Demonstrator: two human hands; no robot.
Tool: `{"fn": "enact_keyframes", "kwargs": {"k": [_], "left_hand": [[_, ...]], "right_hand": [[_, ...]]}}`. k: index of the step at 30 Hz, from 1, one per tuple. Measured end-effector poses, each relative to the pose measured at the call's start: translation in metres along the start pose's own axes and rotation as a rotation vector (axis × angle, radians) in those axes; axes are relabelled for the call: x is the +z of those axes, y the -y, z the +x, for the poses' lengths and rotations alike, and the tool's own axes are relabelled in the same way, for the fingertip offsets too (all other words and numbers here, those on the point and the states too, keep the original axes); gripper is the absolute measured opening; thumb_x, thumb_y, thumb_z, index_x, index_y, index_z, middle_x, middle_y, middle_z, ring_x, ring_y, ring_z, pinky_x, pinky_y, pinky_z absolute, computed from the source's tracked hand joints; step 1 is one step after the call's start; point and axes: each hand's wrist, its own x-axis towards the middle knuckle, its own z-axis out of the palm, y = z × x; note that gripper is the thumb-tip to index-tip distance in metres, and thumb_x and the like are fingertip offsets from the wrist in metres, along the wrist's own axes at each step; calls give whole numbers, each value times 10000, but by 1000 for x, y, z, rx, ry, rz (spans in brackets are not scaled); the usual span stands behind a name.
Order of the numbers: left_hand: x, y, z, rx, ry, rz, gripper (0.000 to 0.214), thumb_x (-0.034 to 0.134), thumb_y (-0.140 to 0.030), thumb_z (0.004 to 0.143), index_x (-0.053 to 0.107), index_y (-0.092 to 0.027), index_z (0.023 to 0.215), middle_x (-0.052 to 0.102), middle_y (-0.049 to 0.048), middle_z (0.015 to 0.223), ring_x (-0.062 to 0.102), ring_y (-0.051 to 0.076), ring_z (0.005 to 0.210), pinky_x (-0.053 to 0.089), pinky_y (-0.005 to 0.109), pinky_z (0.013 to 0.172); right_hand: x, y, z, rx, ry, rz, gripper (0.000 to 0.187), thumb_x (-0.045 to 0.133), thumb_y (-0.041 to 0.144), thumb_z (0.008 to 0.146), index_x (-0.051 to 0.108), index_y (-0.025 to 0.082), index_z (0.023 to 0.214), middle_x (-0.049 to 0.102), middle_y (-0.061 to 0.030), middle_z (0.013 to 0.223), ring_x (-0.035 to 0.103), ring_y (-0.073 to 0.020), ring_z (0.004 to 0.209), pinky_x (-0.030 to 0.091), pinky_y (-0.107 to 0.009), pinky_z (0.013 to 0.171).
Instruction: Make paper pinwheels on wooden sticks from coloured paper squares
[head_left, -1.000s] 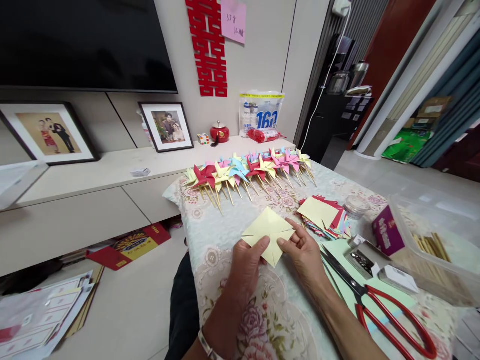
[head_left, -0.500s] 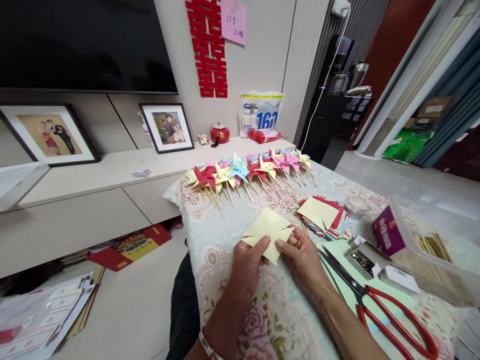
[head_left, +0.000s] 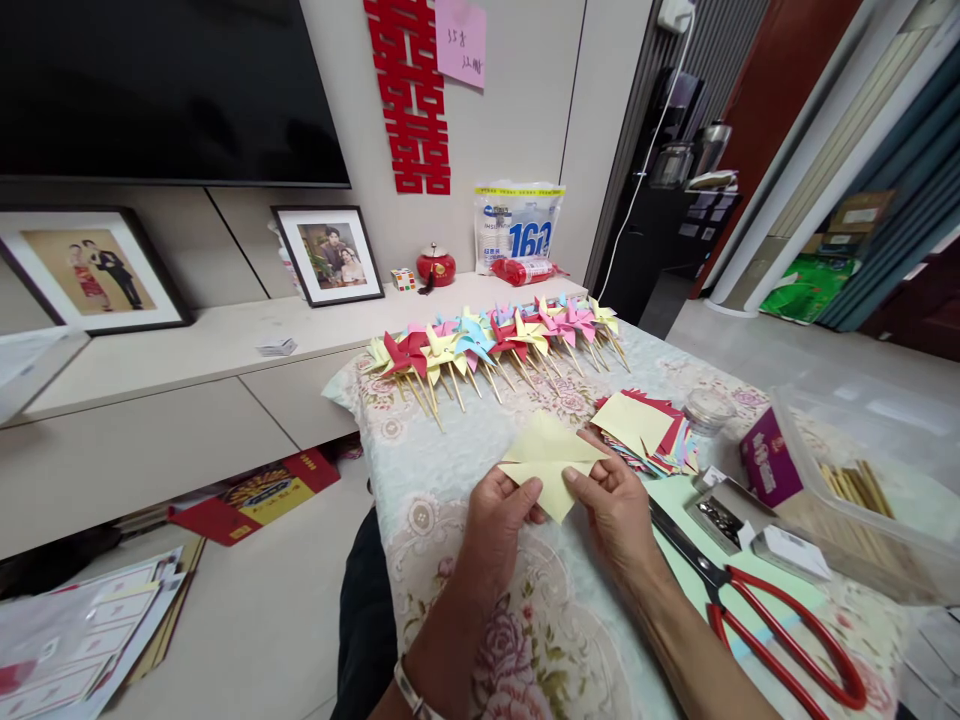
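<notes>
The yellow paper square [head_left: 551, 462] sits just above the worktop [head_left: 442, 455], each grip of the left hand [head_left: 491, 520] and right hand [head_left: 619, 510] pinching its near edge. It looks slit but not yet folded or pinned. Beyond it lie many finished pinwheels [head_left: 495, 340]; to its right, a stack of coloured squares [head_left: 649, 430] remains. Fingers hide its near corners.

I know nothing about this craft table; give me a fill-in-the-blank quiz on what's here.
1. The left hand and right hand hold paper coloured ____.
2. The scissors beside the right hand have ____ handles.
3. The box next to the clear bin is ____.

Missing words: yellow; red; purple.
</notes>
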Motion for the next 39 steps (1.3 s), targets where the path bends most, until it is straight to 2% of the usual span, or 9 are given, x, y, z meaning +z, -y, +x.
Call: {"fn": "enact_keyframes", "kwargs": {"k": [5,9,12,14,20,22,26,30,39], "left_hand": [[-5,5,3,137,-272,249,436,808,-279,638,588,-152,992,651,14,802,596,126,589,486,240,514],[-2,2,-2,108,-7,284,360,743,-349,760,666,-134,1038,728,98,936,678,199,814,541,300,719],[3,-3,-7,121,216,156,416,651,-415,860,680,-144,1173,741,136,1084,682,252,985,523,351,875],[5,-8,-9,145,281,102,431,591,-464,897,712,-146,1161,747,144,1086,675,277,1023,513,364,907],[6,-13,-8,152,199,81,366,708,-428,819,767,-144,1042,767,119,1062,687,282,1007,503,359,934],[6,-12,-8,122,85,47,374,747,-389,781,759,-128,1049,774,117,1037,700,280,968,523,357,893],[5,-14,-12,4,-72,43,395,793,-367,709,769,-88,988,789,122,881,721,297,851,562,363,759],[6,-20,-15,-37,-33,94,359,801,-348,680,780,-92,932,789,106,820,722,284,782,564,349,703],[5,-16,-14,-88,59,155,348,791,-275,692,756,-104,994,788,89,830,717,241,699,551,339,703]], "right_hand": [[-7,-1,0,-266,-130,-330,542,770,366,750,627,189,1243,719,-38,909,643,-196,782,510,-321,711],[-8,0,-5,-454,-133,-660,447,703,327,812,647,188,1233,728,-79,1020,649,-206,762,515,-349,717],[-4,-1,-8,-541,30,-698,397,671,279,857,627,202,1245,737,-74,1033,683,-209,828,537,-353,789],[-1,0,-10,-544,173,-653,410,659,253,879,596,216,1283,741,-57,1006,698,-198,842,552,-338,804],[-2,3,-13,-466,338,-557,416,597,263,936,550,238,1349,735,-69,1134,702,-200,962,551,-346,859],[-4,5,-14,-428,290,-528,352,559,284,961,575,238,1310,748,-55,1052,700,-191,901,547,-344,831],[-8,12,-10,-427,32,-480,302,597,352,932,638,221,1202,694,-18,855,645,-174,783,512,-318,752],[-10,16,-1,-311,-79,-442,454,663,445,851,642,168,1210,697,-67,978,637,-205,864,503,-338,779],[-9,4,4,85,127,-188,745,849,355,628,556,181,1291,748,-28,843,694,-200,683,528,-312,615]]}}
